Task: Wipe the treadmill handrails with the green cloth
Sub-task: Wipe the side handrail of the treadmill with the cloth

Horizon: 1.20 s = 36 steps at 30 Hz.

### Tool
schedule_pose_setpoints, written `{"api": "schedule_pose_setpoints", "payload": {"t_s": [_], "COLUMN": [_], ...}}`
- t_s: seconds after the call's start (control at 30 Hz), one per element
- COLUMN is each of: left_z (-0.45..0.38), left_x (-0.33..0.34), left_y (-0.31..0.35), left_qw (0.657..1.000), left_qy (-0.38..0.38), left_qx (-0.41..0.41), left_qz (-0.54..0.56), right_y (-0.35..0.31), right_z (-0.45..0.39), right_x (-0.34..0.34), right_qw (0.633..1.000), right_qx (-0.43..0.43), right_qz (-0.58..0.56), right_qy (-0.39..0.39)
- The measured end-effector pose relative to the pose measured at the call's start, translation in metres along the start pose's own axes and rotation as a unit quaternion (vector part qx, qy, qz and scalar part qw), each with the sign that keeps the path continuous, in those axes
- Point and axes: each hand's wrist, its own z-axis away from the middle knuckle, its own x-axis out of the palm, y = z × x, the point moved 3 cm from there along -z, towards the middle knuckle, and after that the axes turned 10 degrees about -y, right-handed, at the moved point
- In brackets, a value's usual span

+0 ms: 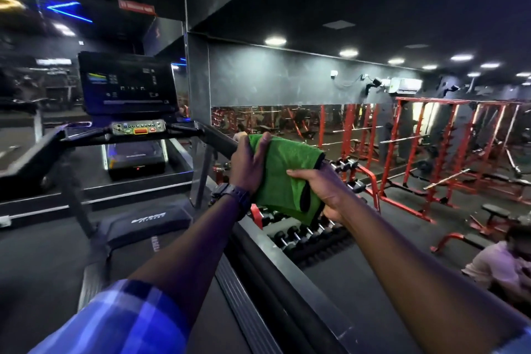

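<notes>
The green cloth (283,174) is held up over the treadmill's right handrail (218,138), hiding that rail's near end. The left hand (249,165) pinches the cloth's upper left edge between thumb and fingers; a dark watch (234,195) sits on its wrist. The right hand (323,191) is closed around the cloth's lower right corner. Left of the cloth stands the treadmill console (128,83), with the left handrail (31,156) beyond it. Below the cloth lies a dumbbell rack (304,231); to its right stand red racks (431,149) and a seated person (505,261).
</notes>
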Motion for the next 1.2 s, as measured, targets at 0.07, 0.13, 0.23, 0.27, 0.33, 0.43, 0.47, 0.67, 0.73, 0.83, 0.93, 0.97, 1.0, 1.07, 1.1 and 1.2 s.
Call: {"api": "schedule_pose_setpoints", "payload": {"t_s": [0.07,0.13,0.23,0.27,0.33,0.43,0.47,0.67,0.73,0.83,0.93,0.97,1.0,1.07,1.1,1.2], "left_z": [-0.018,-0.040,-0.064,-0.071,-0.082,-0.093,-0.095,-0.119,-0.129,-0.144,-0.158,-0.163,-0.169,-0.185,-0.195,-0.203], "left_x": [0.013,0.023,0.026,0.027,0.030,0.037,0.042,0.085,0.102,0.126,0.140,0.142,0.144,0.142,0.140,0.141], "left_y": [-0.016,-0.038,-0.067,-0.073,-0.081,-0.088,-0.090,-0.106,-0.115,-0.137,-0.147,-0.148,-0.150,-0.163,-0.173,-0.177], "left_qw": [1.000,0.998,0.991,0.989,0.988,0.987,0.985,0.974,0.975,0.974,0.971,0.970,0.968,0.961,0.957,0.950], "left_qy": [0.006,0.025,0.067,0.078,0.086,0.103,0.103,0.102,0.106,0.129,0.118,0.109,0.100,0.077,0.063,0.021], "left_qx": [-0.015,-0.054,-0.111,-0.122,-0.129,-0.122,-0.121,-0.115,-0.130,-0.147,-0.169,-0.172,-0.171,-0.171,-0.173,-0.161], "left_qz": [-0.021,-0.028,0.022,0.028,0.026,-0.028,-0.061,-0.165,-0.144,-0.112,-0.121,-0.132,-0.156,-0.204,-0.225,-0.266], "right_y": [0.002,0.002,0.003,0.005,0.010,0.022,0.027,0.055,0.062,0.076,0.084,0.086,0.088,0.092,0.096,0.103], "right_z": [-0.023,-0.044,-0.072,-0.083,-0.105,-0.140,-0.151,-0.218,-0.238,-0.269,-0.294,-0.302,-0.310,-0.325,-0.336,-0.340], "right_x": [-0.018,-0.037,-0.063,-0.073,-0.092,-0.118,-0.126,-0.172,-0.186,-0.205,-0.210,-0.209,-0.207,-0.198,-0.191,-0.185], "right_qw": [1.000,0.999,0.997,0.996,0.993,0.986,0.983,0.969,0.969,0.971,0.970,0.969,0.969,0.971,0.971,0.973], "right_qx": [-0.005,-0.011,-0.022,-0.025,-0.027,-0.014,-0.011,-0.005,-0.005,0.002,0.016,0.017,0.015,0.013,0.016,0.021], "right_qz": [0.023,0.037,0.055,0.062,0.076,0.112,0.120,0.192,0.199,0.195,0.208,0.212,0.215,0.213,0.212,0.203], "right_qy": [0.004,0.018,0.047,0.061,0.086,0.127,0.137,0.157,0.149,0.134,0.126,0.122,0.119,0.112,0.113,0.106]}}
